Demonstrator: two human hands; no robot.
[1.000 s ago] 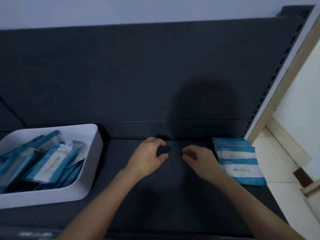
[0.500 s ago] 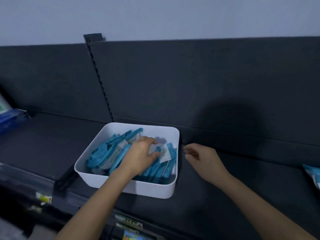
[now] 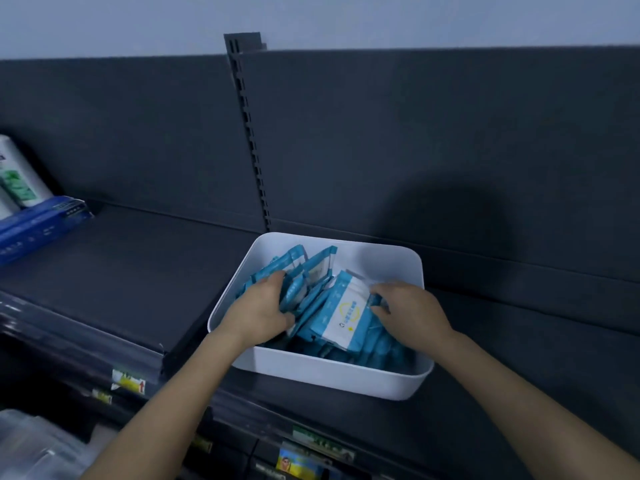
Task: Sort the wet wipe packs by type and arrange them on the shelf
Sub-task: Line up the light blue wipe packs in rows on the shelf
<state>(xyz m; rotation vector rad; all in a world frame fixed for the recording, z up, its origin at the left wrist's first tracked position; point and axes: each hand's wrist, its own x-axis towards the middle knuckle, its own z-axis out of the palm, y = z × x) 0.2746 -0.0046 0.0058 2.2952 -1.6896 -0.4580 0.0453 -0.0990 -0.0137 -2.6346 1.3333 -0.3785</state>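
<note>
A white bin stands on the dark shelf, filled with several blue-and-white wet wipe packs. Both hands are inside the bin. My left hand grips a bundle of packs standing on edge at the bin's left side, thumb in front and fingers behind them. My right hand holds the right edge of a tilted pack with a white label in the bin's middle. The packs under my hands are hidden.
A slotted upright splits the dark back panel behind the bin. At the far left lie a blue box and white rolls with green labels. Price tags line the shelf's front rail. Below it, lower shelves hold more goods.
The view swung left from the shelf's right end to the bin. My left hand reached in first and took packs; my right hand then moved from the shelf into the bin onto a pack.
</note>
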